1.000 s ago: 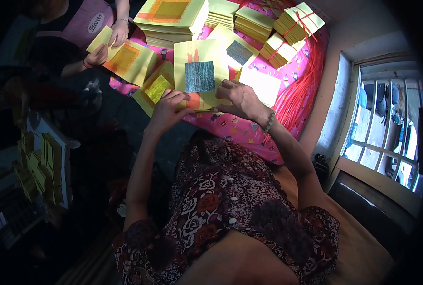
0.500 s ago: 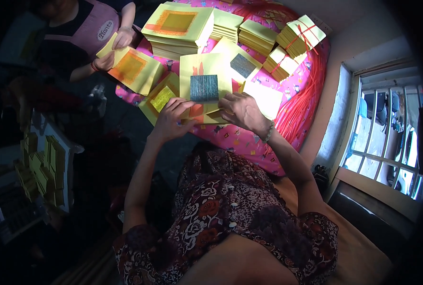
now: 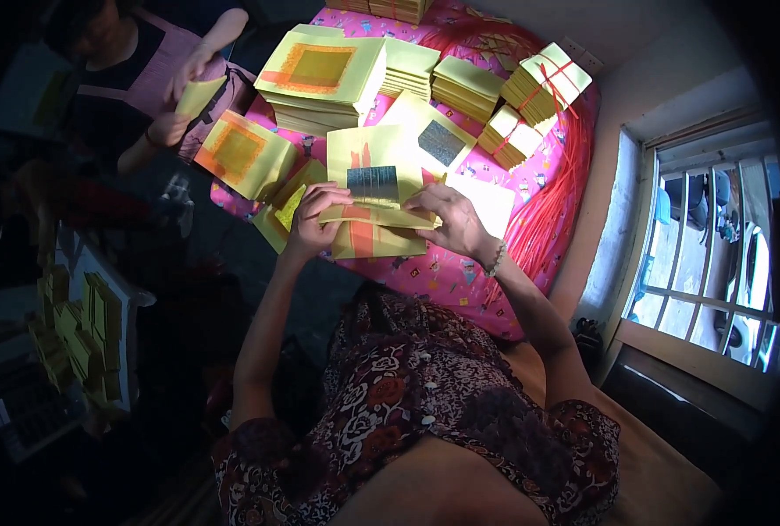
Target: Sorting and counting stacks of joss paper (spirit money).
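A sheet of yellow paper with orange-red print lies before me, a dark silvery foil square at its middle. My left hand pinches the left end of the sheet's raised, folded near edge. At the right end of that edge, my right hand grips it between thumb and curled fingers. Another yellow sheet with orange print shows under the fold on the near side. A yellow sheet with a shiny gold patch lies partly hidden beside my left hand.
Stacks of yellow paper, red-tied bundles and red strands cover parts of the pink patterned tablecloth. At the left, a co-worker holds a folded yellow sheet. A barred window stands at the right.
The sheet's near edge has been lifted and folded toward the foil square, between both hands. The co-worker has raised a folded sheet away from the table.
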The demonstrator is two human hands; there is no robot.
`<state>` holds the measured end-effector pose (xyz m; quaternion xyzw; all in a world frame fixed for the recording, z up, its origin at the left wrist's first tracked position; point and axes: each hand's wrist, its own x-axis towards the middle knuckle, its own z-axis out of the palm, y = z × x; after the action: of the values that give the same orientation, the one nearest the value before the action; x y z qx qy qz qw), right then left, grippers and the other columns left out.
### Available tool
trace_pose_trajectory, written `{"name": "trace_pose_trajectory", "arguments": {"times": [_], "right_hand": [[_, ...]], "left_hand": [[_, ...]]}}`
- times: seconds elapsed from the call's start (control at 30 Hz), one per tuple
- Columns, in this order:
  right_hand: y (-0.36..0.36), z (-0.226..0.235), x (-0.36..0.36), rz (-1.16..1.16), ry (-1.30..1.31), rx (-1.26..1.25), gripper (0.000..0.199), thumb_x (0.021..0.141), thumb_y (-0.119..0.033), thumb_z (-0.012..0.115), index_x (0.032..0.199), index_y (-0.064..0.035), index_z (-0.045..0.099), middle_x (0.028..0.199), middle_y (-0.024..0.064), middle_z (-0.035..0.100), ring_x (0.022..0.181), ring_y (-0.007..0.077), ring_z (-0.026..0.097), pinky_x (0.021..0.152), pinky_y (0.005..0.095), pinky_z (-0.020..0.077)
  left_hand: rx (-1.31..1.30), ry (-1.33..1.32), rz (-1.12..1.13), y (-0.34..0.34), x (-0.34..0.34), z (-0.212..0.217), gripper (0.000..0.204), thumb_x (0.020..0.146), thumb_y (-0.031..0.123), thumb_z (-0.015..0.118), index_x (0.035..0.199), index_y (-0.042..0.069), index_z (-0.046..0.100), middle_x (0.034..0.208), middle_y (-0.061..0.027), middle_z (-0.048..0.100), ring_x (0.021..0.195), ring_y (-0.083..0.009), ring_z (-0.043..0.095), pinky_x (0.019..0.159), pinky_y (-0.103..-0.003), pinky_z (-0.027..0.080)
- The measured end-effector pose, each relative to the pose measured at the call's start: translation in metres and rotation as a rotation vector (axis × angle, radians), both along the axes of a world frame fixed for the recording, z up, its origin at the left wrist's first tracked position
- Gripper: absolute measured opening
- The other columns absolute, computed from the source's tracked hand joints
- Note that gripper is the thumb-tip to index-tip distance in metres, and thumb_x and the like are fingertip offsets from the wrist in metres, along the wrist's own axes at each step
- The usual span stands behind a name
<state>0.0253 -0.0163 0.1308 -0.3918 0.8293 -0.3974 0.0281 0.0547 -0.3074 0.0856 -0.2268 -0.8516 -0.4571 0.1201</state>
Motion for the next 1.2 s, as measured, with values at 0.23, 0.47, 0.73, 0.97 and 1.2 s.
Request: {"name": "trace_pose_trajectory", "arguments": {"times": [0.23, 0.47, 0.73, 0.97, 1.2], "right_hand": [[-0.006, -0.022, -0.008, -0.151, 0.086, -0.033, 0.027, 0.079, -0.017, 0.073, 0.102, -0.0058, 0.062, 0.092, 0.0125, 0.063, 0.085, 0.0323, 0.062, 0.078, 0.0402, 0.0513], [-0.021, -0.03, -0.024, -0.42, -0.09, 0.014, 0.032, 0.09, -0.029, 0.067, 0.082, 0.0001, 0.057, 0.07, 0.0147, 0.059, 0.061, 0.0291, 0.06, 0.057, 0.0383, 0.0482], [-0.034, -0.039, -0.038, -0.63, -0.392, -0.117, 0.042, 0.087, -0.04, 0.071, 0.079, -0.0004, 0.058, 0.061, 0.0084, 0.06, 0.055, 0.0153, 0.057, 0.056, 0.0313, 0.0472], [-0.042, -0.029, -0.041, -0.733, -0.459, -0.059, 0.04, 0.084, -0.037, 0.074, 0.08, 0.0004, 0.059, 0.063, 0.0079, 0.061, 0.056, 0.014, 0.057, 0.057, 0.0302, 0.0482], [-0.043, -0.031, -0.042, -0.763, -0.46, -0.066, 0.037, 0.084, -0.032, 0.076, 0.084, -0.0001, 0.058, 0.063, 0.0066, 0.059, 0.056, 0.0139, 0.055, 0.055, 0.03, 0.0479]], "left_hand": [[0.042, -0.003, 0.1, 0.003, -0.004, -0.008, 0.021, 0.077, 0.005, 0.07, 0.097, 0.004, 0.065, 0.099, -0.0123, 0.068, 0.093, -0.0301, 0.064, 0.083, -0.038, 0.051], [0.09, -0.246, 0.383, 0.014, -0.024, -0.014, 0.031, 0.087, 0.024, 0.071, 0.096, 0.006, 0.048, 0.068, -0.0073, 0.056, 0.058, -0.025, 0.057, 0.055, -0.037, 0.043], [0.081, -0.396, 0.497, 0.025, -0.032, -0.005, 0.03, 0.087, 0.02, 0.07, 0.106, 0.008, 0.05, 0.072, -0.0057, 0.058, 0.06, -0.0189, 0.057, 0.058, -0.033, 0.045], [0.1, -0.44, 0.56, 0.03, -0.034, -0.002, 0.036, 0.087, 0.02, 0.069, 0.114, 0.007, 0.05, 0.07, -0.0057, 0.056, 0.058, -0.0189, 0.056, 0.058, -0.034, 0.044], [0.103, -0.426, 0.605, 0.036, -0.034, 0.001, 0.04, 0.087, 0.015, 0.069, 0.119, 0.006, 0.047, 0.066, -0.003, 0.052, 0.056, -0.0116, 0.05, 0.055, -0.028, 0.041]]}}
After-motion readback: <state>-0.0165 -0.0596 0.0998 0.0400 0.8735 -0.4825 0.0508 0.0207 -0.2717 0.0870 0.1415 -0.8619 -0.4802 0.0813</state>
